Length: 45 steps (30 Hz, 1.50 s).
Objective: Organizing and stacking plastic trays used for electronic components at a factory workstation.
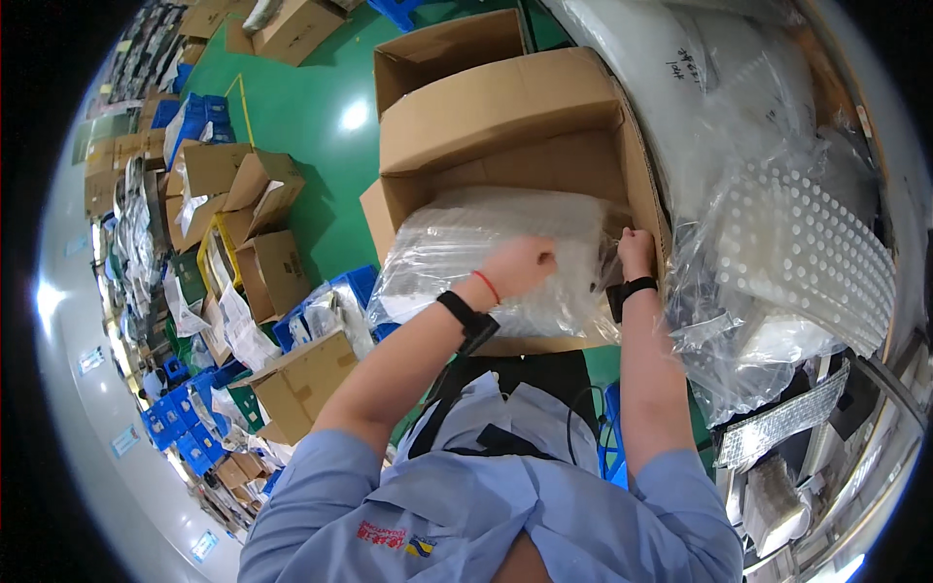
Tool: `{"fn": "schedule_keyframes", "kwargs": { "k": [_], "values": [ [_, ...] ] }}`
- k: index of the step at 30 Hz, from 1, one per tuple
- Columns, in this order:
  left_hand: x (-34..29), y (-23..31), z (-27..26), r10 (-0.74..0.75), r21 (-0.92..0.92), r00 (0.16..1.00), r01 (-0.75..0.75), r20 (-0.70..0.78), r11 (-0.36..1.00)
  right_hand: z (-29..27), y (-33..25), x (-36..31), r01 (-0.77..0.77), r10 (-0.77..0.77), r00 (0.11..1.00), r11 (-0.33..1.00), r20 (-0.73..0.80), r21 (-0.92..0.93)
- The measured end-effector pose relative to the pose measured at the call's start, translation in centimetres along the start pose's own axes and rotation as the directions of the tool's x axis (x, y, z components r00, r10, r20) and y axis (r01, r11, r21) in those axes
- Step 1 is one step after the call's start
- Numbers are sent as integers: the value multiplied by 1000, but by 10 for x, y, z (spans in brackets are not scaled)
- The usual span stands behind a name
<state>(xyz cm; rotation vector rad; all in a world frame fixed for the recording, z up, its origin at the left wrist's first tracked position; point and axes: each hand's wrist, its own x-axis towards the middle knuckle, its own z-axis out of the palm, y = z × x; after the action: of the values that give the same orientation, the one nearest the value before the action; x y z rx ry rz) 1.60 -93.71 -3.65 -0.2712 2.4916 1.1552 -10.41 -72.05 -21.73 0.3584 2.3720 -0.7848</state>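
A large open cardboard box stands in front of me, with a clear plastic bag filling much of it. Whatever lies under the wrinkled film looks whitish and flat; I cannot make out its kind. Over the middle of the bag is my left hand, its fingers curled closed; what they hold, if anything, is hidden. My right hand is closed at the bag's right edge, beside the box's right wall, and seems to pinch the film there.
On my right are a sheet with white round dots, loose clear plastic and a big translucent bag. Cardboard boxes and blue bins crowd the left. Green floor shows between.
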Motion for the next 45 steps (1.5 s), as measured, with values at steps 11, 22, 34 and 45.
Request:
{"fn": "schedule_keyframes", "kwargs": {
  "k": [11, 22, 34, 45],
  "values": [
    [-7, -17, -22, -13, -79, 1000, 12, -18, 997, 6, 21, 16, -292, 228, 954, 845, 193, 448],
    [-8, -2, -2, -3, -73, 997, 9, 83, 997, -5, -54, -23, 405, -393, 901, 914, -183, 29],
    [-16, -9, -4, -50, -62, 999, 50, 13, 997, 20, -65, 16, 83, -47, 991, 954, 127, -288],
    [-42, -37, -68, -140, -118, 977, 121, -162, 986, 58, 4, 52, 19, -21, 986, 1000, -167, -14]
  ]
}}
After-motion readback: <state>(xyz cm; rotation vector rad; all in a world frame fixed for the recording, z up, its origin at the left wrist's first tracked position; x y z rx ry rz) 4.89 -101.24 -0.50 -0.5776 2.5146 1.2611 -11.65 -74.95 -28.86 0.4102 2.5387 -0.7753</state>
